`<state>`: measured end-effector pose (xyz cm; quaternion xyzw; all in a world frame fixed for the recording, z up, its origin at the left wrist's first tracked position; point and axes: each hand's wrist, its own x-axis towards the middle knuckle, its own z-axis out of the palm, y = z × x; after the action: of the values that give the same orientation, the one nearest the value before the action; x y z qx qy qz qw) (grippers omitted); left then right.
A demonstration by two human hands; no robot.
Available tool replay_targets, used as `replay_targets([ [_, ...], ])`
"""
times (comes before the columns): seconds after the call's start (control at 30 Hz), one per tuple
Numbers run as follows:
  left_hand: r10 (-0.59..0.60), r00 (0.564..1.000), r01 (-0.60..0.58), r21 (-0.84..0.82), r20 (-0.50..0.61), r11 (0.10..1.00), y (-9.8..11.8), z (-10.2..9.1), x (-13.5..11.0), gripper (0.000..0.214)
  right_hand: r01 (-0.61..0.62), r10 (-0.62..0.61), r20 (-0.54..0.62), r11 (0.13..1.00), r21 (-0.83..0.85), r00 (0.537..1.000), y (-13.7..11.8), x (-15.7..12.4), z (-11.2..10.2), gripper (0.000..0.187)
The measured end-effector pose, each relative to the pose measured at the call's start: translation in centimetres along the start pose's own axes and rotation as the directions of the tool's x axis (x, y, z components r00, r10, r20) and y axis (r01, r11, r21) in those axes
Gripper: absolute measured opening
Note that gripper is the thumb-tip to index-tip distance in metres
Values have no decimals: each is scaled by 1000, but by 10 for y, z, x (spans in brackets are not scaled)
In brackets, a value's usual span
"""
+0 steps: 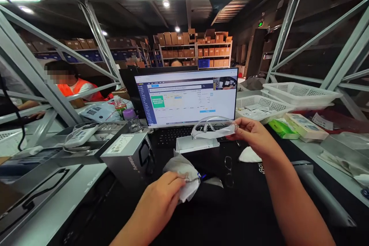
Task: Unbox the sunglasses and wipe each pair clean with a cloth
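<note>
My left hand (161, 196) is closed on a crumpled grey-white cloth or thin wrapper (187, 175) low over the black desk mat. Beside the wrapper is a dark, shiny piece with a blue glint (203, 177), partly hidden. My right hand (252, 132) pinches the right end of a clear plastic glasses-shaped piece (211, 125), raised in front of the monitor. Beneath that piece, an open white box (197, 146) sits by the keyboard (173, 134). A thin dark eyeglass-like frame (228, 171) lies on the mat between my hands; a white folded piece (249, 155) is near my right wrist.
A grey product box (123, 153) and trays of goods (95, 142) stand left. The monitor (187, 96) is ahead. White baskets (302, 93), a green pack (284, 128) and a handheld scanner (323, 192) are right. A person in an orange vest (76, 87) sits behind the left frame.
</note>
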<state>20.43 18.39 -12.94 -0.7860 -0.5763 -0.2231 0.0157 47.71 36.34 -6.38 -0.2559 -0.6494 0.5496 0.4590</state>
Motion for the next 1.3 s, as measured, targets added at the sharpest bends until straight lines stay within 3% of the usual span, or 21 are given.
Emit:
replay_targets([
  [0.13,-118,956,146,86,-270,985,19,27,-14,27,15,-18,-74,999,-39,997,-14,-11,9,40],
  [0.23,-176,921,216,79,-346,973,23,31,-19,14,-30,26,-43,994,-105,999,-18,-28,10,39],
  [0.33,-297,912,294,-55,-284,954,16,26,-17,22,-67,68,-3,984,-164,998,-10,-60,10,37],
  [0.43,-420,898,376,-265,-133,888,7,19,-12,27,-83,80,-22,979,-187,997,10,-97,16,36],
  [0.57,-466,883,395,-443,-60,805,4,16,-9,25,-48,31,-70,964,-262,997,36,-131,38,29],
  [0.8,-413,909,343,-455,-60,822,8,24,-17,16,9,-95,-198,918,-397,976,53,-139,65,24],
  [1.0,-504,863,425,-502,-26,753,8,28,-31,29,-1,-140,-329,919,-395,934,55,-140,67,23],
  [1.13,-539,835,451,-423,-110,786,16,29,-33,19,-19,-129,-354,922,-387,926,58,-150,59,20],
  [1.3,-432,844,377,-221,-318,899,22,39,-29,9,-31,-121,-416,940,-340,901,61,-168,45,18],
])
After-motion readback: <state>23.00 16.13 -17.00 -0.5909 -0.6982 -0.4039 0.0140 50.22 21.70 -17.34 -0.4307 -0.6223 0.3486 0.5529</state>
